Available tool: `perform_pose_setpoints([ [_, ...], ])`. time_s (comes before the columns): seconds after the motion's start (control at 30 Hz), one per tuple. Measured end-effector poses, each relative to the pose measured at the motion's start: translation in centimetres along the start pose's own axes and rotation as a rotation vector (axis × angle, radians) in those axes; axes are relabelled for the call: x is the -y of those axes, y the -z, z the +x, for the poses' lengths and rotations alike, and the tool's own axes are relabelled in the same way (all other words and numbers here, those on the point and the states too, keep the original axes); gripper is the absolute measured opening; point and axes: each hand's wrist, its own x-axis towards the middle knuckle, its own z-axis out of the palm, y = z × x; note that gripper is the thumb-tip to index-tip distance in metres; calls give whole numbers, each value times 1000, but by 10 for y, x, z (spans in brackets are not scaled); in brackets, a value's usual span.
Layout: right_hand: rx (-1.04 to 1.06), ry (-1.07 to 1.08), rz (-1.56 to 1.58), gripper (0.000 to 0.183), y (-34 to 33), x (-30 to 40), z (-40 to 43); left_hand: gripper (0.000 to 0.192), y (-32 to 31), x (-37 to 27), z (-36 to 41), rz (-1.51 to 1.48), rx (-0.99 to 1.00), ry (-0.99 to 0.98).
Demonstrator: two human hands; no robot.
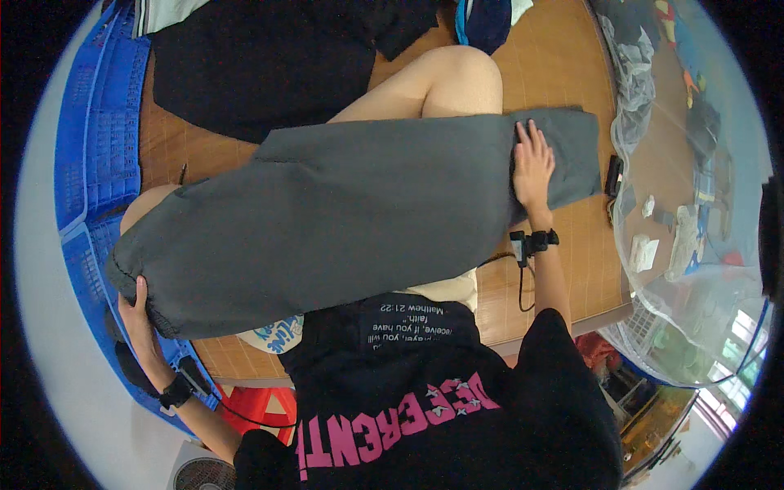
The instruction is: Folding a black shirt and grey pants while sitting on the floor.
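A dark grey fabric garment (pixel 367 196) lies stretched across my lap and over my bent legs. At its far left end, my left hand (pixel 139 318) grips the gathered edge, the thumb on top and the fingers hidden beneath. Flat on the garment's narrower right part, beside a fold, rests my right hand (pixel 533 165) with its fingers extended. A black garment (pixel 257 67) is spread on the mat at the upper left, beyond my legs. Both wrists wear black bands with cables.
Blue plastic crates (pixel 110 122) line the left side of the bamboo mat (pixel 551 73). Navy cloth (pixel 488 24) lies at the top. A sheer net (pixel 631 110) hangs along the right edge, near a small black object (pixel 614 176). A red stool (pixel 254 407) and a fan (pixel 205 474) stand below left.
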Motion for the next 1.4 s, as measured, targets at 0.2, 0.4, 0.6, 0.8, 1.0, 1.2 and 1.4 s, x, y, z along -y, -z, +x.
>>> perform_pose_setpoints([
  [0.2,-435,-608,-200,49,23,-118,54,69,7,-5,3,-27,18,-5],
  [0.4,-3,-524,-17,68,14,-208,87,79,7,-12,18,-163,44,90],
  [0.6,226,-377,79,59,20,-222,105,75,1,-19,10,-274,-2,141],
  [0.8,245,-470,612,45,47,-236,106,69,-5,-35,0,-349,15,140],
  [1.0,287,-706,674,62,84,-290,111,54,2,-46,-4,-255,52,111],
  [1.2,268,-606,807,63,81,-382,138,50,-18,-57,-7,-274,113,-3],
  [1.4,-53,-190,276,45,70,-289,193,63,-27,-70,-14,-71,34,-48],
])
